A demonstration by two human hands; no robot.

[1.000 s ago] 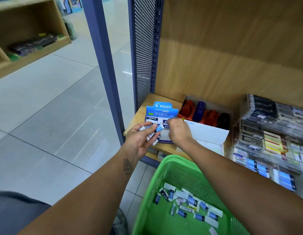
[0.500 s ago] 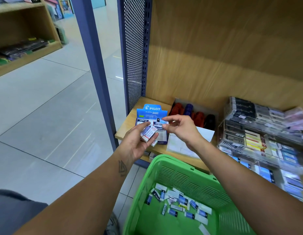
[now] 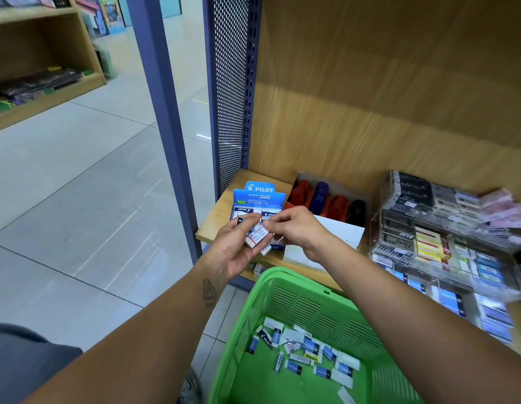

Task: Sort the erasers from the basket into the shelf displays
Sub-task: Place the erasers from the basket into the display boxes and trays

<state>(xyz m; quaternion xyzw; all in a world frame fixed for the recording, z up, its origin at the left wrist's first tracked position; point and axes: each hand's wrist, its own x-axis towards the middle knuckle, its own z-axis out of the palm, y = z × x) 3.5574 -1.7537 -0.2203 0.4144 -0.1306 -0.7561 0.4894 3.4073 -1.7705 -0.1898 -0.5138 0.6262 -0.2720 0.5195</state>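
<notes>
Erasers (image 3: 304, 349) lie loose on the floor of the green basket (image 3: 254, 304) at the bottom centre of the frame, and you hold a few more in your left hand (image 3: 234, 249), fingers curled around a white eraser (image 3: 256, 237) at mid-frame. Your right hand (image 3: 292, 228) pinches the top edge of that white eraser with thumb and forefinger. Just behind both hands, the blue Pilot display box (image 3: 257, 196) stands on the wooden shelf (image 3: 217, 225). A clear acrylic display (image 3: 445, 237) fills the right side.
</notes>
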